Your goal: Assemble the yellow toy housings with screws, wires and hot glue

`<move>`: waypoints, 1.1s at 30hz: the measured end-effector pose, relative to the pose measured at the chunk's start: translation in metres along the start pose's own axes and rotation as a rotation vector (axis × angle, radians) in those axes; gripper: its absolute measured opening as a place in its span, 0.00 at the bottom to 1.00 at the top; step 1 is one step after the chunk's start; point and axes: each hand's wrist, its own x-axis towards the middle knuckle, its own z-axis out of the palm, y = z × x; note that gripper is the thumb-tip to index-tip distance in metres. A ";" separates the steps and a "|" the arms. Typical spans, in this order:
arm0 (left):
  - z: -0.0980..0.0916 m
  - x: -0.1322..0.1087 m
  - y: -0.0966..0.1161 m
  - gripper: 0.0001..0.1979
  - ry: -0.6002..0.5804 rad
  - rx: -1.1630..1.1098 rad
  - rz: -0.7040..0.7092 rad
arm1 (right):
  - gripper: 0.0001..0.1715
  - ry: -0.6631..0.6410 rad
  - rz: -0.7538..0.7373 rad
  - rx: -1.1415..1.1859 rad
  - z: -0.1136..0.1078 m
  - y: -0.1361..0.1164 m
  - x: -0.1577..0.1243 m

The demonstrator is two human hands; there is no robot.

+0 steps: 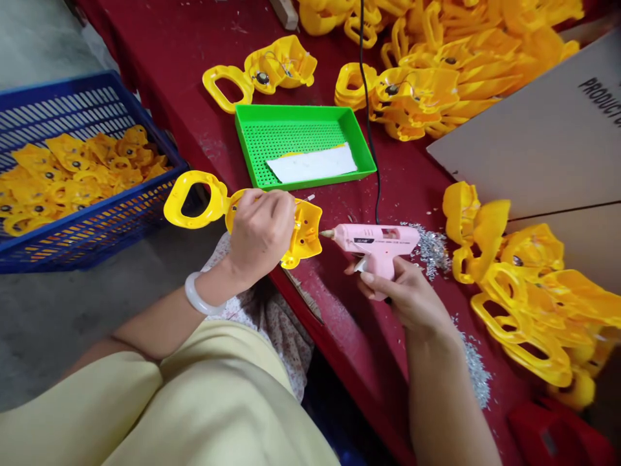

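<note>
My left hand (264,226) is closed over the middle of a yellow plastic toy shell (308,230), which has a ring-shaped handle on its left end. The hand covers the shell's centre, so what the fingertips touch is hidden. In my right hand (407,288) is a pink glue gun (376,239), gripped by its handle with fingers near the white trigger. Its nozzle points left, close to the shell's right edge; I cannot tell if they touch. Just beyond the shell lies a green perforated tray (305,110) holding a white strip (315,165).
A blue crate (145,194) of yellow shells stands at left. More yellow shells (456,71) are piled at the back and another pile (548,298) lies at right. A black cord (369,116) crosses the red table. Small silvery pieces (431,249) and a cardboard box (538,129) are at right.
</note>
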 end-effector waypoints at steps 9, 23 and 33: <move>-0.001 0.001 0.000 0.05 -0.003 -0.027 -0.002 | 0.17 0.017 0.035 -0.040 0.002 0.000 0.000; 0.000 0.001 0.000 0.05 0.018 0.015 0.020 | 0.14 0.077 0.034 -0.186 0.001 -0.001 -0.008; 0.000 0.000 0.002 0.05 0.021 0.030 0.004 | 0.14 0.201 0.005 -0.318 0.012 -0.015 -0.014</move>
